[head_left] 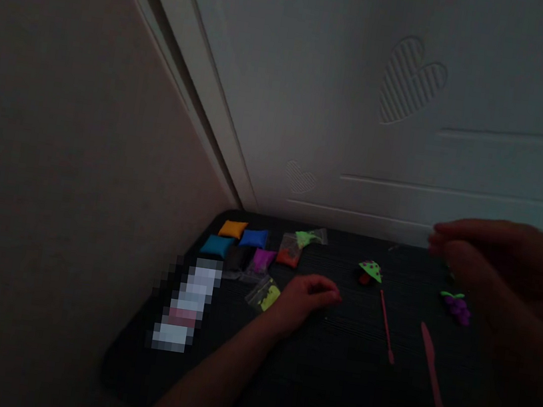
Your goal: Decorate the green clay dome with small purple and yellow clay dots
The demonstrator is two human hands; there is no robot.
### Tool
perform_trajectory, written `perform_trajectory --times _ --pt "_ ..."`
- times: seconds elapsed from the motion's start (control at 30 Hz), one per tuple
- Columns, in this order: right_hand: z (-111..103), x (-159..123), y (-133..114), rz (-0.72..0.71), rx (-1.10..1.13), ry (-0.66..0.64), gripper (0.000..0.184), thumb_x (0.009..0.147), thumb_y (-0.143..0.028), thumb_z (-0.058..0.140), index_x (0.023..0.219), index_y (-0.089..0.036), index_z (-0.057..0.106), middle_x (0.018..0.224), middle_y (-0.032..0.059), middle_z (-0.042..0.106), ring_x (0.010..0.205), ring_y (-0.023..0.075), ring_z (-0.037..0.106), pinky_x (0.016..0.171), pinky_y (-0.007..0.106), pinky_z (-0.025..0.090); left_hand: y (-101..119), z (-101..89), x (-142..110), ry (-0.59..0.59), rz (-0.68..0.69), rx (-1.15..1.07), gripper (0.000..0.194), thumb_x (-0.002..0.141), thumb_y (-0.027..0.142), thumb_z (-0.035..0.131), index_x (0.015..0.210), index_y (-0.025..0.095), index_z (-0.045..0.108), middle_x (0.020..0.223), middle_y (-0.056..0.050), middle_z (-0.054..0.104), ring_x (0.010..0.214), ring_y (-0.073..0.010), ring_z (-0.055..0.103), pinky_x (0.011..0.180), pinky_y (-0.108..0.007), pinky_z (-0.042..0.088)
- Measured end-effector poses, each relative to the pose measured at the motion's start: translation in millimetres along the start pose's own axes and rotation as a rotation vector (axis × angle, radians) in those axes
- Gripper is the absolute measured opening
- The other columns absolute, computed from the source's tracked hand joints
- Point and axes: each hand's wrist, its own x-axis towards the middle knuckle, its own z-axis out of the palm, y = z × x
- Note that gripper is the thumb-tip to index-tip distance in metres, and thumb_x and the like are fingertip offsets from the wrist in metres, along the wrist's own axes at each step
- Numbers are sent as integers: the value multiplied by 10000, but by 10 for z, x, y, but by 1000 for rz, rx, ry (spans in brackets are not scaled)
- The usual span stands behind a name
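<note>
The scene is very dim. My left hand (305, 300) rests on a dark table (328, 373), fingers curled loosely, next to a small bag of yellow clay (265, 294); whether it holds anything is unclear. My right hand (490, 261) is raised close to the camera at the right, blurred, fingertips drawn together near the wall. Below it lie a purple clay grape bunch (458, 306) and two pink modelling tools, a thin stick (387, 326) and a knife (431, 367). A green-capped clay mushroom (370, 271) stands near the middle.
Small clay packets sit at the table's back left: orange (233, 228), blue (254, 237), teal (217, 245), purple (262, 260), red (288, 255), green (308, 237). A white panel with heart reliefs (410, 81) rises behind the table; a beige wall (54, 166) stands left.
</note>
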Motion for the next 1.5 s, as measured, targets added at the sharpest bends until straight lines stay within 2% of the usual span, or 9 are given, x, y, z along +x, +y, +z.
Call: perform_trajectory --times 0.23,0.4,0.57,0.7,0.8,1.03,1.17,1.27,1.5 --pt "435 24 -29 -109 -83 -249 135 820 -262 534 949 -258 573 851 -1 606 763 135 572 644 259 439 -168 32 45 27 -26 -444 324 845 311 499 1123 145 505 1114 -88 546 943 -195 563 784 -403 487" --pt "632 -35 119 -19 -22 -384 135 842 -250 504 931 -230 602 888 11 624 816 131 584 705 263 462 -151 37 13 -19 -21 -649 324 843 308 502 1122 143 505 1116 -90 545 945 -196 562 785 -403 486" --pt "714 -390 339 46 -20 -471 150 814 -215 536 914 -249 643 859 9 653 806 137 606 725 280 493 -158 61 -32 -101 -69 -784 320 844 307 501 1120 145 506 1113 -87 546 941 -194 563 782 -401 487" --pt "733 -710 445 99 -30 -428 219 832 -224 509 1026 -266 601 901 30 643 832 158 608 741 324 508 -163 88 -42 -166 -102 -807 311 843 302 503 1111 143 511 1101 -85 551 931 -190 566 777 -396 489" --pt "728 -827 507 103 -34 -388 268 833 -219 503 1090 -258 568 912 47 630 831 167 608 726 334 516 -172 115 -61 -208 -129 -771 293 842 297 505 1089 139 522 1070 -79 564 902 -180 573 759 -382 495" --pt "680 -870 606 42 -21 -418 200 808 -170 528 961 -244 633 863 38 637 793 156 608 694 306 518 -181 122 -87 -207 -199 -692 177 838 269 517 901 112 569 834 -23 595 699 -114 573 632 -292 496" --pt "682 -870 629 32 -31 -417 150 807 -181 530 908 -235 627 849 31 638 792 155 598 709 315 508 -154 98 -81 -175 -238 -691 93 709 182 658 711 115 593 641 26 579 570 -68 519 573 -214 426" --pt "710 -890 648 30 -29 -405 129 802 -176 523 877 -223 618 833 28 635 792 155 591 723 323 494 -123 87 -76 -154 -271 -680 93 628 161 707 656 131 624 609 24 596 563 -61 508 578 -200 384" --pt "778 -926 662 54 -5 -366 84 774 -155 526 807 -197 591 775 26 612 743 152 571 691 317 458 -51 91 -81 -167 -307 -661 118 605 200 721 643 125 637 604 18 592 559 -69 488 571 -214 350"
